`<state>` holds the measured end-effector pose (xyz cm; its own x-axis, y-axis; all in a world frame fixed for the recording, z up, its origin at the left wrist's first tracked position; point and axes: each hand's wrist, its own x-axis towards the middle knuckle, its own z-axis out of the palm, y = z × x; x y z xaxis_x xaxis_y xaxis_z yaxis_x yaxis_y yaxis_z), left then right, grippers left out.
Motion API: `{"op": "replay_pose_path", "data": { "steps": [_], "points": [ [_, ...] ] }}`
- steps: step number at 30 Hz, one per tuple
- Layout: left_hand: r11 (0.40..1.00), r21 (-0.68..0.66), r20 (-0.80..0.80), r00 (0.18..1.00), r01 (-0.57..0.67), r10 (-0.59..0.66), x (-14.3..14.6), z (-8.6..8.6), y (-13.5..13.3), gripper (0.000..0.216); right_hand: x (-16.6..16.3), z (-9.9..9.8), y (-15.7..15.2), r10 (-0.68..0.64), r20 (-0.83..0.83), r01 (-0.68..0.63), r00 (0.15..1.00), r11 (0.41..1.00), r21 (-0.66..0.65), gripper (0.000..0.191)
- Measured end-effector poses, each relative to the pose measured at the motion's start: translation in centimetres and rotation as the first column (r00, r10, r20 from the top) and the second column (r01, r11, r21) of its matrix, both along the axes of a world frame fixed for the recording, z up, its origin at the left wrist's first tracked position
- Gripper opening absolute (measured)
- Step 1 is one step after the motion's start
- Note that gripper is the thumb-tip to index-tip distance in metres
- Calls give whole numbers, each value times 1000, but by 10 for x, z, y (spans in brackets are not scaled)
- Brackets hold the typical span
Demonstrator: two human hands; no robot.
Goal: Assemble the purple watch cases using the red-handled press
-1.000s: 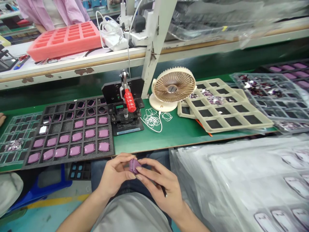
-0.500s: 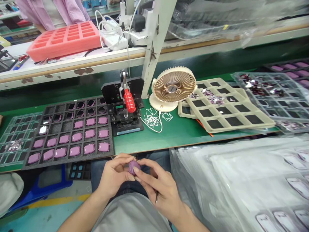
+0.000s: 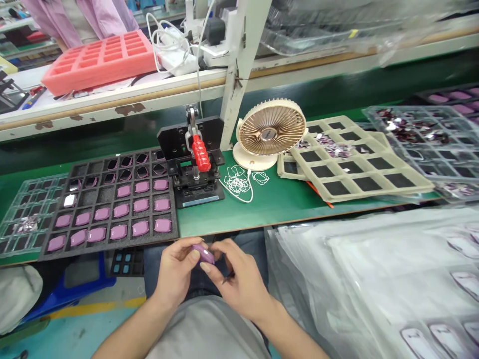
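A rounded mauve plastic piece (image 3: 203, 254) is pinched between the partly closed fingers of the left hand (image 3: 174, 271) and the right hand (image 3: 241, 284). A thin dark implement (image 3: 227, 277) is gripped within the curled right hand. Just beyond, rows of similar mauve pieces (image 3: 129, 212) are seated in a black foam tray (image 3: 108, 248) on a green workbench (image 3: 262, 214).
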<state>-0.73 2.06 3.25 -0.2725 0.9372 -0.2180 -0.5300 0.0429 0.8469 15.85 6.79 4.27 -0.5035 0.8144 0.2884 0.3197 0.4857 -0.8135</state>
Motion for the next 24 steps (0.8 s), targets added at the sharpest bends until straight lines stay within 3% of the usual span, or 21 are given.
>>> {"op": "replay_pose_path", "data": {
  "steps": [3,7,10,12,14,16,18,19,21,24],
  "points": [
    [1000,26,29,1000,-10,9,-2,0,2,23,1,2,4,125,88,-131,988,989,66,12],
    [998,50,30,999,-45,44,-1,-2,2,23,-4,-3,2,124,36,-128,992,984,122,19],
    [996,19,37,996,-87,86,0,-5,3,25,-9,-4,3,117,-38,-117,992,993,-5,19],
    [996,-43,-23,997,-73,72,-1,-4,5,27,-11,-2,9,109,-120,-132,987,969,-209,28],
    [998,-63,-175,985,-2,-9,-5,-1,8,33,-9,0,19,72,-243,-186,967,852,-489,42],
    [994,15,-444,892,104,-87,-12,5,11,40,-7,2,29,-1,-358,-281,934,615,-736,52],
    [963,154,-731,681,221,-39,-19,12,14,41,-4,4,37,-71,-423,-368,904,376,-850,55],
    [936,218,-831,556,275,30,-23,15,15,39,-3,4,38,-102,-434,-389,895,301,-871,55],
    [879,310,-915,364,362,173,-29,19,17,37,-3,6,39,-133,-444,-409,886,226,-884,56],
    [829,377,-919,277,414,280,-32,22,17,36,-5,10,34,-150,-457,-433,877,166,-886,58]
  ]
}}
